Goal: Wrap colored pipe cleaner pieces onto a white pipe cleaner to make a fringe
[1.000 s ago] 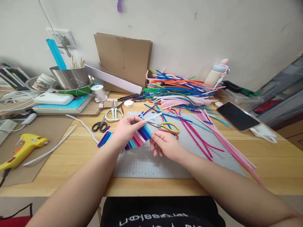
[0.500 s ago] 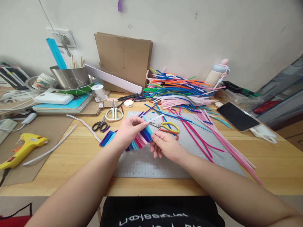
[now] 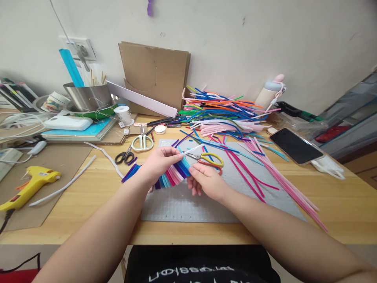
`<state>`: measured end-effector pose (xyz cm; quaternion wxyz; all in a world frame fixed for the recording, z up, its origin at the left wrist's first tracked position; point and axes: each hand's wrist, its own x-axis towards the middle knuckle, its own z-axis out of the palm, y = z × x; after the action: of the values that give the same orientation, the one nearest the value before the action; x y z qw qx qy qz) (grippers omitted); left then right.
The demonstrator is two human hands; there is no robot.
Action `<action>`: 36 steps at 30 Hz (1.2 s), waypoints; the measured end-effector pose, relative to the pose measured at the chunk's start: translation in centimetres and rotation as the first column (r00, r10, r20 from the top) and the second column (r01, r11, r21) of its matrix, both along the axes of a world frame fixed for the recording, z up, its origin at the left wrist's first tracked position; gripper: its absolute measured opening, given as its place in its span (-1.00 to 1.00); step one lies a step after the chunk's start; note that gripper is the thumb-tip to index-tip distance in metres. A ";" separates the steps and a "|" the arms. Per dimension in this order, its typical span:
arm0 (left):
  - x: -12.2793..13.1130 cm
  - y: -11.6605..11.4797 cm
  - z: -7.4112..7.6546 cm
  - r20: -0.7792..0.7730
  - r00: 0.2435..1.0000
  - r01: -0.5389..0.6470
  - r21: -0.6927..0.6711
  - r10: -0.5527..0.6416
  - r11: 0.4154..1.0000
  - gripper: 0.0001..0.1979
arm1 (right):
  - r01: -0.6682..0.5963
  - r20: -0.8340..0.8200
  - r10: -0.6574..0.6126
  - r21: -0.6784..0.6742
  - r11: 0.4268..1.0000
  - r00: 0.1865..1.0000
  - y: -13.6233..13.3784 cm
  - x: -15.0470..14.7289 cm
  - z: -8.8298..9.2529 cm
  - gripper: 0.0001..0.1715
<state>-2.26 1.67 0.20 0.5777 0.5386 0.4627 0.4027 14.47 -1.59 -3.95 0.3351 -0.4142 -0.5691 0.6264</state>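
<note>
Above the grey cutting mat (image 3: pixel 173 208), a row of short pipe cleaners (image 3: pixel 172 177) in blue, purple, pink and white is held up between my hands. My left hand (image 3: pixel 160 163) is closed over the row, thumb and fingers pinching near a white pipe cleaner (image 3: pixel 194 149) whose end sticks out to the right. My right hand (image 3: pixel 207 181) pinches the lower end of the light blue pieces at the row's right edge, its other fingers curled below. Just behind the hands lie scissors with yellow and red handles (image 3: pixel 216 159). My left hand hides part of the row.
Loose pink pipe cleaners (image 3: pixel 282 181) lie along the mat's right side, with a mixed pile (image 3: pixel 224 112) behind. A phone (image 3: pixel 290 145) is at right. White scissors (image 3: pixel 142 142), black scissors (image 3: pixel 125 156) and a yellow glue gun (image 3: pixel 35 181) lie left. Cardboard (image 3: pixel 156 78) leans on the wall.
Both hands stay almost in place, still gripping the pipe cleaners. The left end of the row has shifted slightly; the view has moved a little.
</note>
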 end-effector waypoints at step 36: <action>-0.2 0.3 -0.4 0.115 0.993 -0.041 0.094 0.030 0.995 -0.80 | -0.102 -0.448 -0.105 -0.414 0.905 0.888 0.6 0.5 1.5 -0.80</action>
<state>-2.43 2.00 -0.19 0.5692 0.5336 0.4188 0.4645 14.93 -1.03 -2.48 0.3622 -0.3175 -0.3223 0.8150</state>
